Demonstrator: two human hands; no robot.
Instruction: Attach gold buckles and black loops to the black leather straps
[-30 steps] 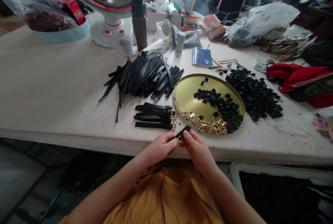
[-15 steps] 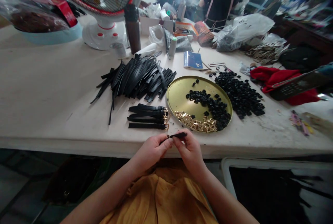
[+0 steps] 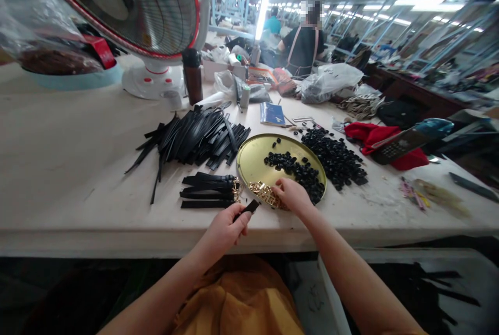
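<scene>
My left hand point(image 3: 226, 228) is closed around a black strap point(image 3: 252, 207), whose end sticks out past the thumb near the table's front edge. With fingers bent down and drawn together, my right hand point(image 3: 291, 193) reaches into the small gold buckles point(image 3: 263, 193) on the near side of a round gold tray point(image 3: 249, 159). What its fingertips hold, if anything, is hidden. Small black pieces point(image 3: 307, 175) lie on the tray too. Left of the tray, several black straps with gold buckles point(image 3: 208, 189) rest side by side. A heap of loose black straps point(image 3: 195, 137) lies behind them.
Right of the tray spreads a pile of small black pieces point(image 3: 337, 161). A white fan point(image 3: 152, 78), a dark bottle point(image 3: 192, 78) and a blue booklet point(image 3: 273, 114) stand or lie farther back. Red cloth point(image 3: 409, 156) is at right. Another person point(image 3: 306, 47) stands in the background.
My right hand has left the strap and moved forward and right to the buckles on the tray. My left hand keeps the strap. The head view has tilted upward.
</scene>
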